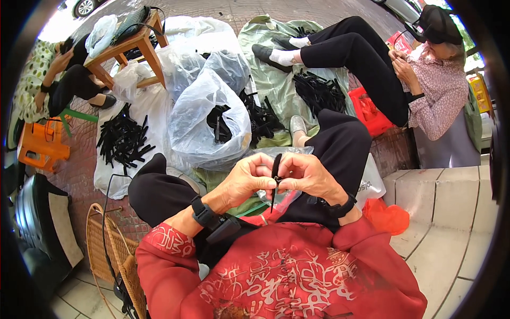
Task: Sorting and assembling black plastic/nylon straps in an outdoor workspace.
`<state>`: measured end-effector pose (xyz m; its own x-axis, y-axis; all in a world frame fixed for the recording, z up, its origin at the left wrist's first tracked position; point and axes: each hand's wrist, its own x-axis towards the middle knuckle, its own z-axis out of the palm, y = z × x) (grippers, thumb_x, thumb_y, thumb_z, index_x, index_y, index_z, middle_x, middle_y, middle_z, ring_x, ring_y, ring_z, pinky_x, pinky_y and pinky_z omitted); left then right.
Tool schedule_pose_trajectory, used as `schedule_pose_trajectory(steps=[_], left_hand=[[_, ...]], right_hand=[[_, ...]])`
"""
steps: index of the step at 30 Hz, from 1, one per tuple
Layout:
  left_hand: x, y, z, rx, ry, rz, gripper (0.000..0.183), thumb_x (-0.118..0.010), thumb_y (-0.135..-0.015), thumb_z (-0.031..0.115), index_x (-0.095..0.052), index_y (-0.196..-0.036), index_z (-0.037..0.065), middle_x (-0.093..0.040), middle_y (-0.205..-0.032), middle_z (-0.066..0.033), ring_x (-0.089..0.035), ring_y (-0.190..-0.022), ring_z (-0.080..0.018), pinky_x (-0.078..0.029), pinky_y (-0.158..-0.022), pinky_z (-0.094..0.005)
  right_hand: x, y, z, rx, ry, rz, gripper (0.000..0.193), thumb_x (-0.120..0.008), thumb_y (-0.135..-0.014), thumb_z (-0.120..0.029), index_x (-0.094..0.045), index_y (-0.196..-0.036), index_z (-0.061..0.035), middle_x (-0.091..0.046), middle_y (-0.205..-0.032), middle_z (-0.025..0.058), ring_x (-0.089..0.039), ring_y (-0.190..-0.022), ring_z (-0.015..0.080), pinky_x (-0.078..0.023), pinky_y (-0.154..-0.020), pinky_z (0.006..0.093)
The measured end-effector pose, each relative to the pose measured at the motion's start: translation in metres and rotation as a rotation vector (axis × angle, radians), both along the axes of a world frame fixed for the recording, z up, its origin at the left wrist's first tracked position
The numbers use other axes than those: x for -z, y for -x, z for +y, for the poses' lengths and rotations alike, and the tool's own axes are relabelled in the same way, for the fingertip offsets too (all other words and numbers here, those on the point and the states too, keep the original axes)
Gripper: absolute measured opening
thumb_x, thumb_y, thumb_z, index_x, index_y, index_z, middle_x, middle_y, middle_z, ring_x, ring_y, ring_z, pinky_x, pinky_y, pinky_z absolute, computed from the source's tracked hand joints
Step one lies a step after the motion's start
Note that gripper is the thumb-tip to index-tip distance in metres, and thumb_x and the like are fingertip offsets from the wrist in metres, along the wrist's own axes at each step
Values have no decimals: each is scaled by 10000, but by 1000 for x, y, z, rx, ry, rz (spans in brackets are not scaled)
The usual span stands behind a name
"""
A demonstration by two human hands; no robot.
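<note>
In front of my chest, over my lap, a short black strip (277,165) stands upright, its thin lower end pointing down. My left hand (248,176) pinches it from one side with thumb and fingers. From the other side my right hand (310,173) grips the same strip, thumbs nearly meeting at its middle. Something small and shiny shows there, too small to name. Clear plastic (289,198) and a red item lie on my lap below. Past my knees, a large translucent bag (186,109) with black strips inside stands open.
Piles of black strips lie on sheeting at left (123,137), beyond the bag (265,123) and at far right (319,91). Two people sit opposite. Around me are a wooden stool (127,48), orange stool (45,143), red stool (366,109), wicker chair (109,239) and tiled step (459,199).
</note>
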<state>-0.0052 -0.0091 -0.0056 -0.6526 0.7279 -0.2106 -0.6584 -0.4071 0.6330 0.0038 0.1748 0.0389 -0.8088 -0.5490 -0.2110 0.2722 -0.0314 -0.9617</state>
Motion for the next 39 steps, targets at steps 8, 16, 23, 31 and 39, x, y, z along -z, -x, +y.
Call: schedule_pose_trajectory(steps=[8, 16, 23, 31, 39], left_hand=[[3, -13, 3, -318, 319, 522, 158, -531, -797, -27, -416, -896, 17, -581, -678, -60, -552, -595, -92, -436, -538, -204], [-4, 1, -1, -147, 282, 408, 222, -525, -816, 20, -440, -1018, -18, -585, -822, -76, -562, -699, -102, -444, -651, -213], [-1, 0, -3, -160, 216, 329, 199, -532, -813, 19, -398, -961, 12, -572, -787, -80, -563, -696, -113, -442, -645, -222], [-3, 0, -3, -182, 153, 357, 143, -508, -824, 3, -418, -935, 11, -547, -752, -46, -549, -688, -101, -438, -638, -214], [-8, 1, -3, -199, 188, 433, 153, -500, -823, -8, -455, -968, 3, -574, -799, -63, -556, -700, -105, -445, -647, -216]], right_hand=[[11, 8, 0, 61, -171, 182, 189, -662, -709, -71, -523, -822, -10, -495, -775, 18, -493, -714, 82, -444, -607, 218], [11, 7, -1, 107, -197, 219, 195, -650, -700, 2, -515, -840, 2, -501, -798, 24, -508, -724, 84, -452, -624, 215], [13, 8, -2, 119, -85, 141, 183, -654, -713, -28, -517, -829, 7, -538, -727, 37, -542, -619, 79, -461, -560, 209], [7, 8, -4, 116, -8, 45, 161, -637, -731, -22, -507, -820, 10, -525, -727, 39, -553, -630, 91, -472, -556, 204], [9, 11, -4, 81, 67, 130, 149, -616, -740, 6, -504, -838, 10, -489, -795, 38, -550, -665, 97, -482, -586, 209]])
